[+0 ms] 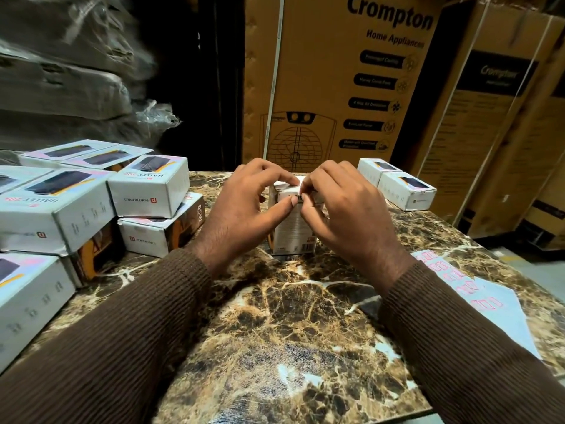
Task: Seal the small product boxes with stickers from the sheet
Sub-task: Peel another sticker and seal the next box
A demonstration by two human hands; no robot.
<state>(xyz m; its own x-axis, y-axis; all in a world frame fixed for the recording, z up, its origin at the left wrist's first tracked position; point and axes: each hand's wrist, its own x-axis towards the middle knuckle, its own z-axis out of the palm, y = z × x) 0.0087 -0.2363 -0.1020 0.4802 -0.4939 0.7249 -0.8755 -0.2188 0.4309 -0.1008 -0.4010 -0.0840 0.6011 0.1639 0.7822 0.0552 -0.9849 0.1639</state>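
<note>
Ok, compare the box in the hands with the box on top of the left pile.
The held box stands upright on the marble table; the pile's top box lies flat on another box. Both hands, left hand and right hand, grip the held box at its top flap; nothing touches the pile's top box. Both are small, mostly white cartons.

Table (290, 316): polished brown marble, veined, glossy. Small boxes (149, 185) at its left edge: smooth white printed card. Sticker sheet (489, 295) at right edge: pale glossy paper. Large cartons (336, 81) behind: matt brown corrugated cardboard. Sleeves (116, 347): ribbed brown knit cloth.
</note>
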